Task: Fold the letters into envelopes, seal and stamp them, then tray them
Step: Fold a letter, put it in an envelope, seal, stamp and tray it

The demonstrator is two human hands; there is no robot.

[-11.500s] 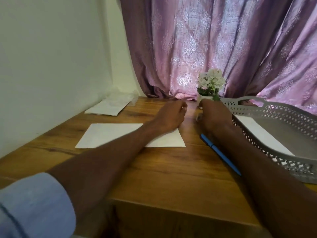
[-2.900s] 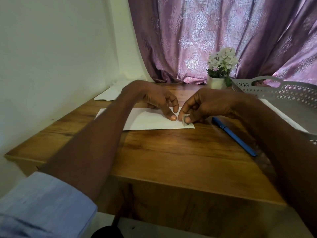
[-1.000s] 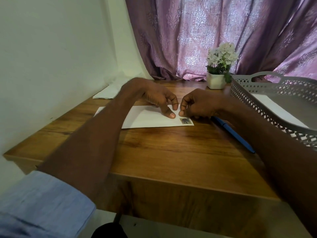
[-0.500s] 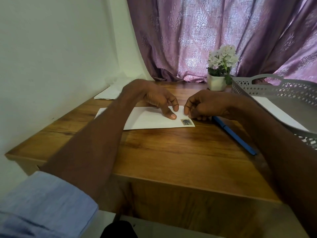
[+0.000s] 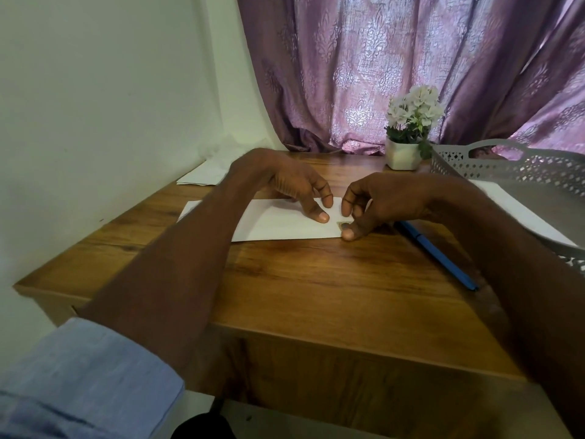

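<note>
So the envelope (image 5: 278, 221) lies flat on the table (image 5: 316, 280), long side running left to right, sitting toward the far half and closer to the left edge than the right. The left hand (image 5: 294, 188) rests on top of it with the fingers spread a bit and bent down, fingertips pressing the paper to keep it put, nothing pinched or wrapped. The right hand (image 5: 380, 201) is at the envelope's near right corner, thumb pushed down on the stamp (image 5: 343, 224), which is mostly hidden under it, just a dark sliver showing. The other right fingers are curled loosely above and I can't see them gripping anything, so it reads as a press, not a hold. A blue pen (image 5: 437, 255) lies on the table just right of that hand, angled from the envelope's corner toward the near right edge, and the right forearm covers part of it. The grey tray (image 5: 506, 163) with the lattice wall sits at the far right edge, and there's a white envelope or sheet lying inside it, can't tell which. A small white pot of flowers (image 5: 408, 134) stands at the far edge right beside the tray's corner. More white papers (image 5: 202, 175) sit in the far left corner against the wall. A purple curtain (image 5: 380, 58) hangs behind the table.
</note>
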